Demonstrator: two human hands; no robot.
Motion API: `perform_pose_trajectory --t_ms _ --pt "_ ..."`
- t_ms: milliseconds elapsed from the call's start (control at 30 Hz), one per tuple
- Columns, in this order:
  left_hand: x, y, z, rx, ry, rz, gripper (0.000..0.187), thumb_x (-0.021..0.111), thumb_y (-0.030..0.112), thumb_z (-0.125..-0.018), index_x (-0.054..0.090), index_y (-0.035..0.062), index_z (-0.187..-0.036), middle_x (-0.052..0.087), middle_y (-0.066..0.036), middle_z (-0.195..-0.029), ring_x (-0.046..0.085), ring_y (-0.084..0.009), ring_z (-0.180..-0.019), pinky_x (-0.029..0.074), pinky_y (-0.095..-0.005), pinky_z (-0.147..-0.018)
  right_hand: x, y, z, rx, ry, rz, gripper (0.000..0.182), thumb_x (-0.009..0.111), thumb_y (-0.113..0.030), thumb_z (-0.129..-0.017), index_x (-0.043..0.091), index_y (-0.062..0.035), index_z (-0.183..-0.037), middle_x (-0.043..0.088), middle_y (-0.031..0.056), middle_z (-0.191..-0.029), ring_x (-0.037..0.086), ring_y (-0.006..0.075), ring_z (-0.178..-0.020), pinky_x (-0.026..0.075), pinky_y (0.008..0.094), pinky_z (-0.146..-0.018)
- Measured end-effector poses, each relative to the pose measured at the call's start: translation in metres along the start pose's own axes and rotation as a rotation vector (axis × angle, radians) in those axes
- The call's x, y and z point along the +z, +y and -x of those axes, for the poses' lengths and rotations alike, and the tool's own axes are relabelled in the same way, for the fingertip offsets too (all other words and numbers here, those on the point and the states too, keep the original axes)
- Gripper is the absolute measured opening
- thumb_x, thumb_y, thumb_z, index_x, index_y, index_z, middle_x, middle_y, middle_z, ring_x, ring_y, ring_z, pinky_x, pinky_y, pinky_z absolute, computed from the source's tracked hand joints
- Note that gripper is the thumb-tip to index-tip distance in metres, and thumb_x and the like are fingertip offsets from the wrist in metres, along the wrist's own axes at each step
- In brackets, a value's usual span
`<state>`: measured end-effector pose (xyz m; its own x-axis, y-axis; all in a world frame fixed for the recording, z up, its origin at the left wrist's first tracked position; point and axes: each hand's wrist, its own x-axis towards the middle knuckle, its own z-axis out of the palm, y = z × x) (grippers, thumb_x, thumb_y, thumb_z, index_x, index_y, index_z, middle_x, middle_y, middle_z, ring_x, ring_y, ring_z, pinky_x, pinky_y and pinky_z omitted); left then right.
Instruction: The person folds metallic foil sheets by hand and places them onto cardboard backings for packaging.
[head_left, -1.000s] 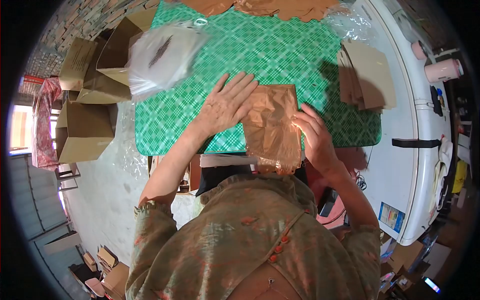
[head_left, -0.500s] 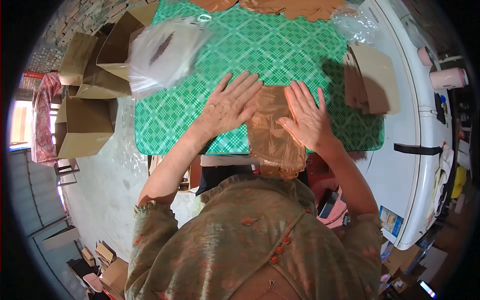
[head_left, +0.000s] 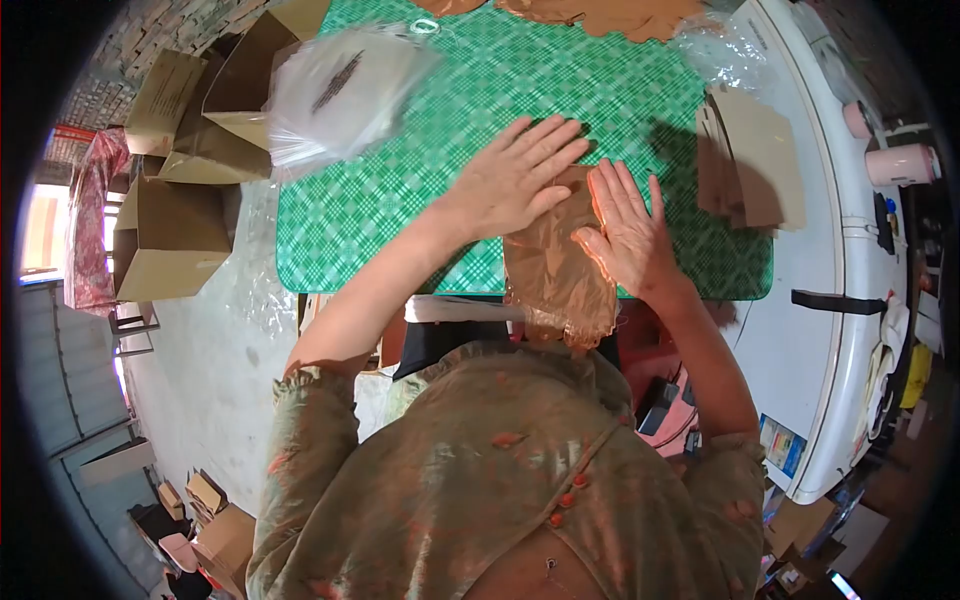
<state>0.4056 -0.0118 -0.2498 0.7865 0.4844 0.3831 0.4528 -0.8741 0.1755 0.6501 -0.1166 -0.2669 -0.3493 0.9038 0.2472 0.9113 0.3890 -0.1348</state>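
Observation:
A thin, glossy brown sheet, like plastic film or a flat bag [head_left: 553, 262], lies on the green checked tablecloth [head_left: 400, 220]. Its crinkled lower end hangs past the table's near edge. My left hand [head_left: 517, 180] is open and flat, with its fingers across the sheet's upper left part. On the right side of the sheet rests my right hand [head_left: 632, 230], also open, fingers stretched out and thumb pointing inward. An orange glow edges this hand. Neither hand grips anything.
Clear plastic bags [head_left: 345, 90] are stacked at the table's left. Brown cardboard pieces [head_left: 755, 160] lie at the right, beside a white appliance [head_left: 835, 330]. More brown sheets [head_left: 610, 15] lie at the far edge. Open cardboard boxes [head_left: 170, 235] stand on the left.
My left hand has slid right and slightly away from me, further over the top of the brown sheet. My right hand has stayed nearly in place. The view has shifted slightly.

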Motion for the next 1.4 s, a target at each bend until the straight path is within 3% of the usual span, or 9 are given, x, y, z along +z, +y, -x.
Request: perform_pose_trajectory --t_ms 367,600,800,900,1100,1200,1300,1400 --pt "0.031 0.013 0.009 -0.018 -0.076 -0.035 0.064 0.049 0.045 -0.110 0.039 0.0176 -0.167 0.036 -0.011 -0.173 0.030 -0.0303 -0.161 0.020 -0.0543 -0.132 0.000 0.004 -0.003 -0.034 -0.002 0.079 0.077 0.067 -0.043 -0.099 0.044 -0.0009 -0.160 0.042 0.0147 -0.168 0.032 0.0296 -0.159 0.015 0.0631 -0.129" --pt "0.028 0.013 0.006 -0.024 -0.118 -0.044 0.067 0.050 0.052 -0.108 0.040 0.0201 -0.166 0.037 -0.012 -0.172 0.031 -0.0313 -0.160 0.021 -0.0551 -0.132 -0.023 -0.002 0.036 -0.017 -0.051 0.043 0.070 0.066 -0.037 -0.100 0.047 -0.0046 -0.159 0.044 0.0127 -0.166 0.035 0.0333 -0.157 0.018 0.0652 -0.128" --pt "0.026 0.013 0.006 -0.005 -0.114 -0.060 0.069 0.048 0.056 -0.109 0.039 0.0199 -0.166 0.038 -0.013 -0.172 0.031 -0.0320 -0.160 0.020 -0.0556 -0.132 -0.036 -0.007 0.080 -0.061 -0.124 0.116 0.073 0.065 -0.042 -0.099 0.044 -0.0077 -0.160 0.041 0.0103 -0.168 0.033 0.0339 -0.158 0.020 0.0656 -0.128" --pt "0.025 0.013 0.006 -0.002 -0.125 -0.061 0.070 0.048 0.057 -0.109 0.038 0.0204 -0.167 0.037 -0.013 -0.172 0.030 -0.0325 -0.160 0.020 -0.0557 -0.132 -0.034 -0.010 0.101 -0.084 -0.115 0.059 0.075 0.070 -0.041 -0.095 0.047 -0.0081 -0.158 0.042 0.0095 -0.167 0.034 0.0319 -0.158 0.022 0.0651 -0.128" --pt "0.025 0.013 0.004 0.008 -0.139 -0.068 0.072 0.047 0.059 -0.108 0.036 0.0207 -0.168 0.035 -0.013 -0.173 0.030 -0.0335 -0.161 0.019 -0.0556 -0.132 -0.008 -0.014 0.105 -0.233 0.121 0.116 0.060 0.072 -0.013 -0.091 0.058 -0.0078 -0.148 0.054 0.0080 -0.155 0.049 0.0275 -0.149 0.034 0.0552 -0.127" --pt "0.026 0.012 0.005 0.012 -0.141 -0.068 0.072 0.047 0.059 -0.108 0.035 0.0205 -0.168 0.035 -0.013 -0.173 0.029 -0.0339 -0.161 0.019 -0.0558 -0.132 0.003 -0.021 0.087 -0.242 0.255 -0.054 0.046 0.069 -0.006 -0.091 0.067 -0.0058 -0.137 0.061 0.0073 -0.146 0.056 0.0268 -0.142 0.041 0.0484 -0.124" --pt "0.028 0.009 0.007 0.023 -0.141 -0.073 0.073 0.046 0.059 -0.108 0.034 0.0205 -0.169 0.035 -0.014 -0.173 0.029 -0.0339 -0.161 0.019 -0.0561 -0.132 -0.006 -0.027 0.077 -0.263 0.208 -0.106 0.035 0.070 -0.006 -0.090 0.075 -0.0053 -0.124 0.067 0.0073 -0.137 0.059 0.0270 -0.137 0.049 0.0450 -0.117" --pt "0.029 0.008 0.006 0.029 -0.139 -0.076 0.072 0.046 0.059 -0.108 0.034 0.0205 -0.169 0.035 -0.014 -0.173 0.030 -0.0339 -0.160 0.019 -0.0565 -0.132 -0.002 -0.025 0.073 -0.265 0.258 -0.204 0.033 0.071 -0.008 -0.088 0.076 -0.0060 -0.121 0.069 0.0070 -0.132 0.062 0.0271 -0.132 0.055 0.0443 -0.109"
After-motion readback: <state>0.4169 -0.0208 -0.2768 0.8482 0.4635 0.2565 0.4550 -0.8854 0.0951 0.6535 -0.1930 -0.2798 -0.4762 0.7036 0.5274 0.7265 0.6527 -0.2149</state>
